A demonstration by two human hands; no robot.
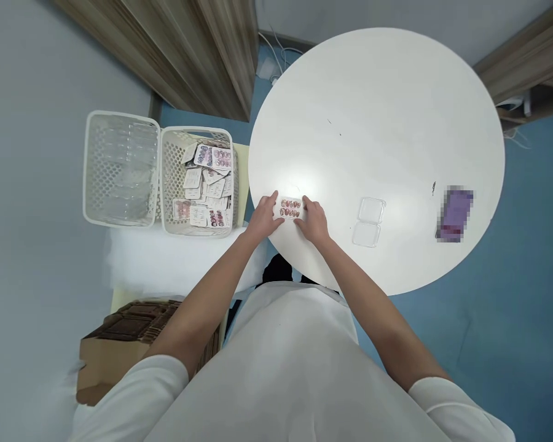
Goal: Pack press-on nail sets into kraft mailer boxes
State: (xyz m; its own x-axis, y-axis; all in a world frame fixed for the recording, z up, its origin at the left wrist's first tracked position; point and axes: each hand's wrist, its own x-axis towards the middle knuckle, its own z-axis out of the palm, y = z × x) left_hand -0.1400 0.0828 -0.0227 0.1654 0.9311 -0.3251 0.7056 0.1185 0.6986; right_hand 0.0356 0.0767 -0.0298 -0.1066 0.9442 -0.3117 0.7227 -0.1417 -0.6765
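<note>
Between my two hands is a small white card of press-on nails (290, 208), with two rows of reddish-brown nails facing up. My left hand (263, 218) pinches its left end, thumb and fingers at the corners. At the right end, my right hand (314, 221) grips it the same way. The card is over the near left part of the round white table; whether it touches the surface I cannot tell. To the right of my right hand, a clear plastic case (369, 222) lies unfolded, its two halves side by side and see-through.
A white basket (164, 184) on the left holds several nail cards, and another basket (88, 166) beside it holds clear plastic cases. A pixelated purple object (456, 213) lies at the table's (387, 92) right. Folded cardboard boxes (115, 350) stand at lower left.
</note>
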